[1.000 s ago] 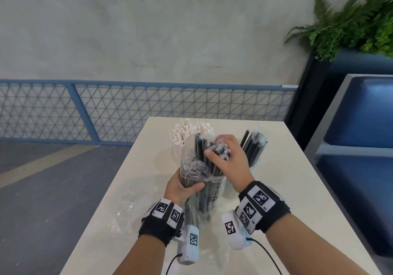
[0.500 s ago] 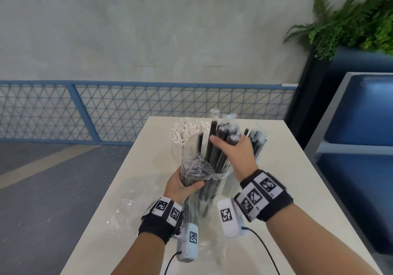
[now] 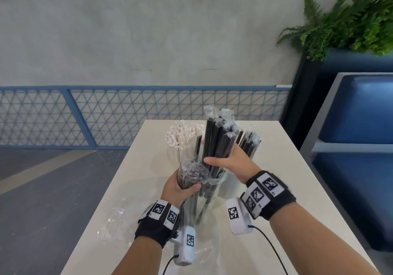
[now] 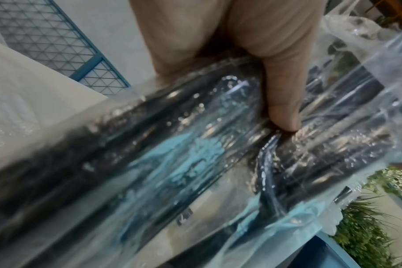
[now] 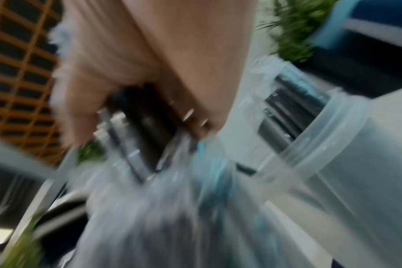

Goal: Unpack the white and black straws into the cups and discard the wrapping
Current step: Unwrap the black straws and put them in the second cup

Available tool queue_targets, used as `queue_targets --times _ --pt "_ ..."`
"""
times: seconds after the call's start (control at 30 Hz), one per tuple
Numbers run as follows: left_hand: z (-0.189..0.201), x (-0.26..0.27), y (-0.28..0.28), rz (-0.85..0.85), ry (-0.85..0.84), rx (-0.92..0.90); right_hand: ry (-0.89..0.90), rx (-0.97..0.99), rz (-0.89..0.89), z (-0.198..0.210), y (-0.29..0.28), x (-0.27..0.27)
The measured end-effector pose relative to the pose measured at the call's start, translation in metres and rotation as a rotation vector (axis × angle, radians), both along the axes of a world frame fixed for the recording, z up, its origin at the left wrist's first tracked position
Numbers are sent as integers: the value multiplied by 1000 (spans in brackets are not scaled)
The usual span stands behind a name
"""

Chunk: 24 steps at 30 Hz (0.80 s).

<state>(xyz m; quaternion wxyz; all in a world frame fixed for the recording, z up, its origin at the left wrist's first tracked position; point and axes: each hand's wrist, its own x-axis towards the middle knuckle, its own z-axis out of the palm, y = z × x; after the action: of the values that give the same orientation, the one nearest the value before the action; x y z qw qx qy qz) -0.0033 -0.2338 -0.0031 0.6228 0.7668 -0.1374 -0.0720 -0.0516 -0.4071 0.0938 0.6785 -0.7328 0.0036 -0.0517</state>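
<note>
Up it comes: the right hand (image 3: pixel 231 162) has hauled its bunch of black straws (image 3: pixel 214 145) higher out of the clear wrapping (image 3: pixel 191 175) than a moment ago, fingers (image 3: pixel 212 160) closed round the bunch at twelve o'clock from the left hand (image 3: pixel 178 187). The left hand's fingers grip the crumpled wrapping with the straws left inside it, thumb (image 4: pixel 280 101) pressed into the plastic above the pale surface (image 3: pixel 146 168). White straws (image 3: pixel 180 134) stand at eleven o'clock, more black ones in a cup (image 5: pixel 328 137) at one o'clock, and loose plastic (image 3: pixel 121 219) lies at eight o'clock.
</note>
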Motion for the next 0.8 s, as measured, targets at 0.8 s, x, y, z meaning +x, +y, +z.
queue_targets --times 0.8 --pt "5 1 -1 31 77 -97 -72 753 -745 54 -34 17"
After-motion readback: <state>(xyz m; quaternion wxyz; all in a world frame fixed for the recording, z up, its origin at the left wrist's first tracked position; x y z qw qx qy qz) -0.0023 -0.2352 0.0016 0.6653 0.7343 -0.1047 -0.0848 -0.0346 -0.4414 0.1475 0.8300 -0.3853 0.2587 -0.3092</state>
